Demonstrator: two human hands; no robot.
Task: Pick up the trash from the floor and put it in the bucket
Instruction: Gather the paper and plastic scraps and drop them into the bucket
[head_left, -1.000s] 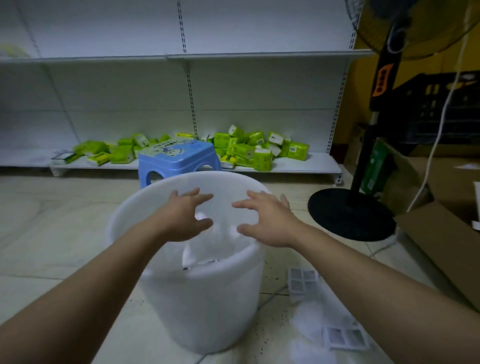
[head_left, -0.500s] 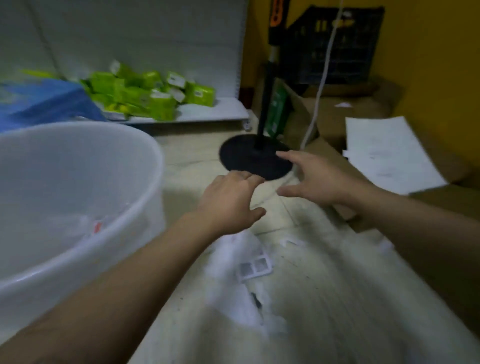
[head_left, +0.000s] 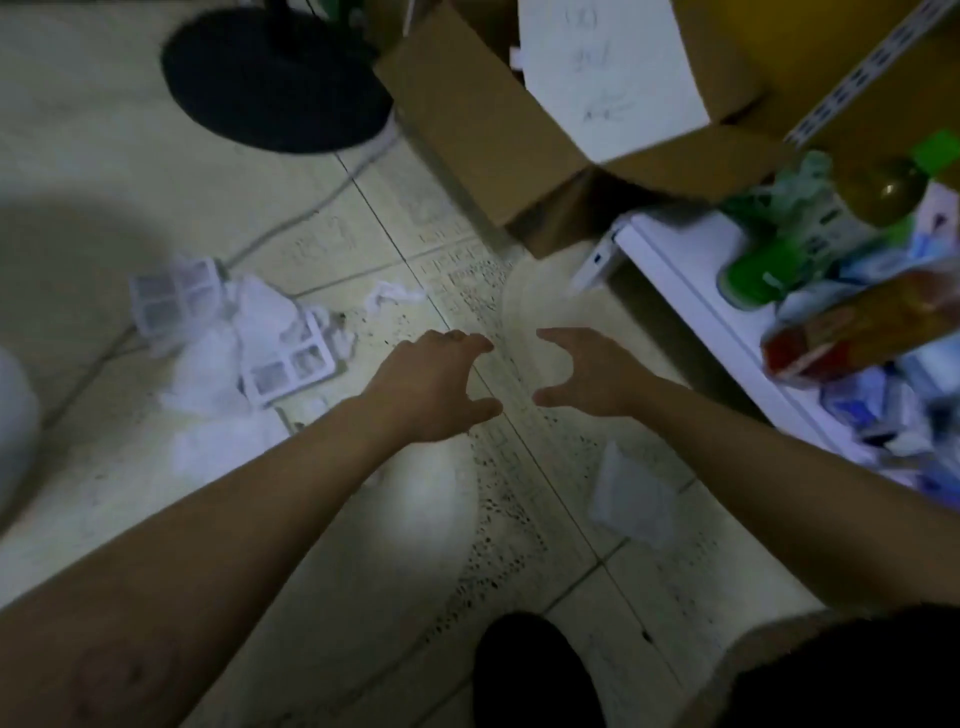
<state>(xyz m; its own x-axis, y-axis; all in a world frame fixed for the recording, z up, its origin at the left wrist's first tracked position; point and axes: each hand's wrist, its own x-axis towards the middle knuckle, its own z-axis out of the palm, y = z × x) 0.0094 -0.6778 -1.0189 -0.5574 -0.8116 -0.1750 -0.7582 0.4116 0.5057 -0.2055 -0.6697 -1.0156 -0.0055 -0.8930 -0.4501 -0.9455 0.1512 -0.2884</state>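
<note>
White trash lies on the tiled floor: a heap of crumpled plastic with white tray pieces (head_left: 244, 343) at the left, a small paper scrap (head_left: 392, 297) beyond it, and a clear plastic piece (head_left: 631, 491) under my right forearm. My left hand (head_left: 431, 387) and my right hand (head_left: 587, 374) hover side by side over bare floor, fingers spread, both holding nothing. The white bucket (head_left: 13, 415) shows only as a sliver at the left edge.
A fan's black round base (head_left: 275, 78) with its white cable stands at the top left. Cardboard boxes (head_left: 483, 114) with a paper sheet sit at the top. A low white shelf (head_left: 691, 291) with mixed goods runs along the right. My dark shoe (head_left: 535, 670) is at the bottom.
My view has swung from the bucket to the right and down to the floor. Both hands left the bucket's mouth and now hang over the tiles, still with nothing in them.
</note>
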